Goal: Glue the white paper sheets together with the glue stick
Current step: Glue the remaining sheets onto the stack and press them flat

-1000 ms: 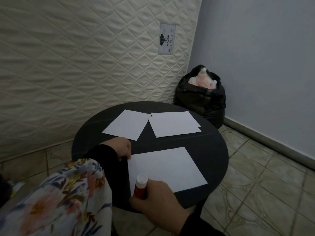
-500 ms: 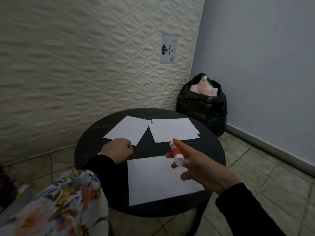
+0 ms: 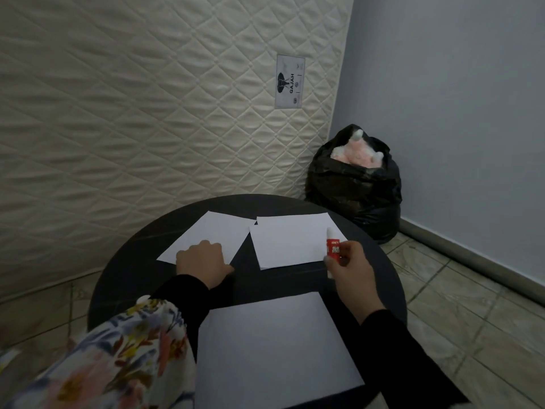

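The right hand (image 3: 351, 270) has moved out from over the near sheet (image 3: 274, 349) to the right edge of the far right sheet (image 3: 290, 240), its grip closed around the red glue stick (image 3: 333, 249), which now stands nearly upright with its white end up instead of lying slanted as it did half a second ago. The stick's lower part sits at or just beside that sheet's right border; whether it touches the paper cannot be told. The left hand (image 3: 203, 262) has gone forward too, from the bare black tabletop (image 3: 132, 273) onto the near corner of the far left sheet (image 3: 206, 237). Its fingers are curled and rest on the paper, but whether they pinch it cannot be told. All three white sheets lie flat as before, the near one uncovered. A black bag (image 3: 356, 190) stands on the floor far right, beside a quilted mattress (image 3: 147, 98).
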